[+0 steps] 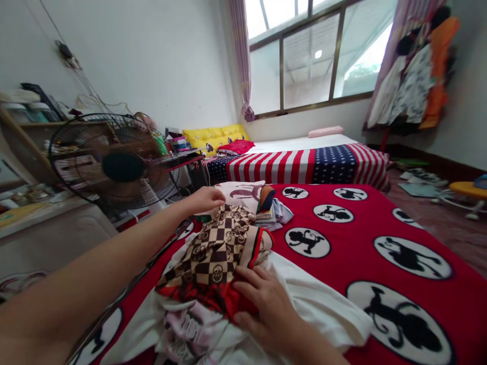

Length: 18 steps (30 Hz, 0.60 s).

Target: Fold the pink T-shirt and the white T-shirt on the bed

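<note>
A brown-and-cream checked garment (218,248) with a red lower part lies rumpled in front of me. At its far end my left hand (207,198) has its fingers pinched together on the cloth; the fingertips are partly hidden. My right hand (262,304) rests on the near red part, fingers stretched and lying flat. A beige cuff or edge with red and black trim (259,246) shows at the right. Under the garment spreads a white cloth (319,299), with a pale lilac printed garment (194,329) near me. Just beyond is a pile of folded clothes (272,210).
The clothes lie on a red bedspread (342,243) with monkey figures in white ovals. A black fan (124,165) stands at the left beside a white cabinet (57,238). Beyond is another bed (281,165) with a flag-patterned cover. A yellow stool (470,191) is at the right.
</note>
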Motion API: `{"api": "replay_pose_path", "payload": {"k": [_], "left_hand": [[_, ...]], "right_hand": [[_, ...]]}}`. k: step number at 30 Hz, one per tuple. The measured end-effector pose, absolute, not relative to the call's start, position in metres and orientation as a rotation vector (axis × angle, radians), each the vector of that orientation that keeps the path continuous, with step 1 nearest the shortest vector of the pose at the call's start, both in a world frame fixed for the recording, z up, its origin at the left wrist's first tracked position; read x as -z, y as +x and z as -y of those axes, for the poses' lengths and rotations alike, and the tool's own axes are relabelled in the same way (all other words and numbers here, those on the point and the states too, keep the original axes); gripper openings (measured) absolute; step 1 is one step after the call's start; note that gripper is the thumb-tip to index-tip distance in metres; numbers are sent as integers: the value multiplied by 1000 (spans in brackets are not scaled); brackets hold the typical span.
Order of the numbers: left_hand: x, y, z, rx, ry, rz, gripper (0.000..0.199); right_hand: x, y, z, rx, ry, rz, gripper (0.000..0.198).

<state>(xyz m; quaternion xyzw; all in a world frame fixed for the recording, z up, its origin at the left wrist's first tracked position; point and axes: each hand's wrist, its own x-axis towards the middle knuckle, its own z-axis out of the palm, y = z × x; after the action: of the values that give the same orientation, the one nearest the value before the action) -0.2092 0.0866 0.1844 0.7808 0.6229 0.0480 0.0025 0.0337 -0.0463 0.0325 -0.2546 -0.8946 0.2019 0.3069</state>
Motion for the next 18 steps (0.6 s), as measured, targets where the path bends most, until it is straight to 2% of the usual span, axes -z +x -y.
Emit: {"api": "replay_pose_path", "payload": {"k": [2,5,8,11,13,15,18], "left_hand": [[-172,-187,-116,-364,2494,-1907,34],[-137,-165,-144,-501,2443,-1974,37],[-103,-161,-152,-559,2311,-2114,21],[-98,-167,-149,-613,2226,-2177,5],[-123,-173,-145,-736,2200,-2202,5],[-170,-179,-139,-969,2178,-2242,5],[-250,-187,-123,-1489,2073,-2339,25]], "right_hand": [[-31,36,43,-545,-649,2360,41],[-27,39,38,-539,-646,2341,39],[-25,38,35,-531,-653,2332,37],[-24,37,36,-527,-675,2327,34],[-25,37,37,-529,-685,2324,33],[-26,37,38,-532,-680,2317,33],[-25,37,37,-520,-656,2298,33]]}}
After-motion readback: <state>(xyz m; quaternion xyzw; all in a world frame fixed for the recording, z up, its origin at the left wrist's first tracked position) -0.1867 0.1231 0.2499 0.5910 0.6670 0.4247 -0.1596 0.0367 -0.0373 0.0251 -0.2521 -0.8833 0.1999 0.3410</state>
